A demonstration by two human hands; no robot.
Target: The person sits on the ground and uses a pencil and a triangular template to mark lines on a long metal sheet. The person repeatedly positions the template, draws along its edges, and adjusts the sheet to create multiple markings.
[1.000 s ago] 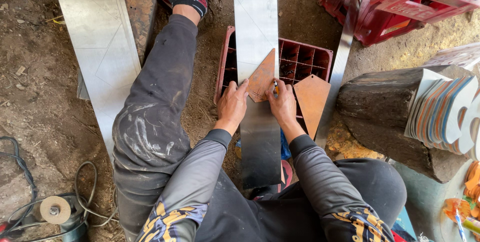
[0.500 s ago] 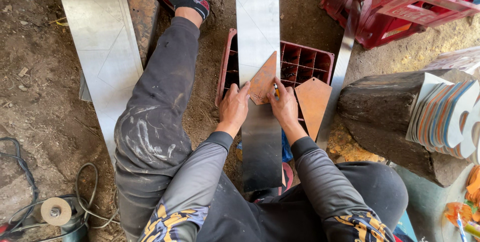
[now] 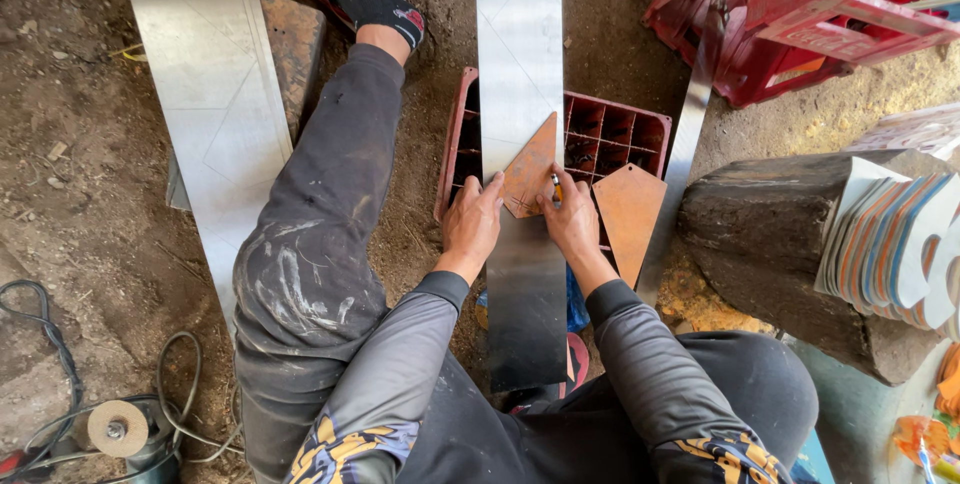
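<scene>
Your left hand [image 3: 470, 226] presses a brown template [image 3: 530, 176] flat on a metal strip [image 3: 522, 244]; your right hand [image 3: 572, 224] pinches a marker. Easing pressure could shift the template.

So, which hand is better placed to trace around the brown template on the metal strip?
Probably the right hand: it seems to hold a small marking tool against the brown template. The left hand presses the template flat on the metal strip.
</scene>
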